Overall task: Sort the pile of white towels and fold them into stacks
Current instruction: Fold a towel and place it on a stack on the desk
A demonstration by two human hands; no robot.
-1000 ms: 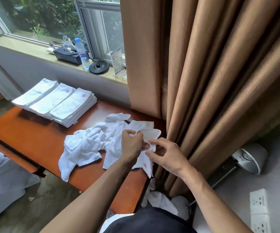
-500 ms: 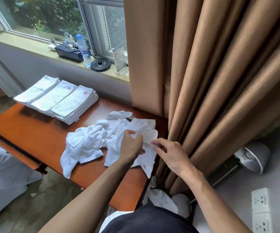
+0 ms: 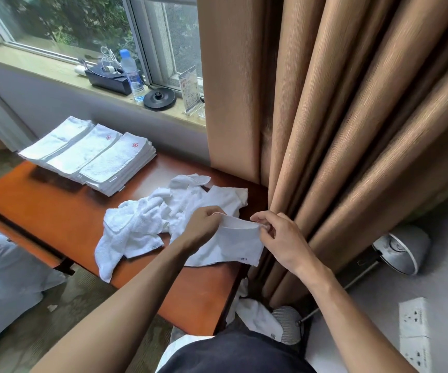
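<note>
Hands [image 3: 236, 232] pinch white towel [image 3: 233, 246] beside loose pile [image 3: 147, 219].

Fluffy terry-cloth towels [image 3: 136, 224] lie on a glossy, smooth wooden table [image 3: 56, 208].

orange table [image 3: 42, 203], tan curtain [image 3: 338, 117], window [image 3: 77, 20]

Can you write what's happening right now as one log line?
towel: stretched between hands | left hand: grips edge | right hand: pinches edge | loose pile: unsorted | folded stacks: three
</note>
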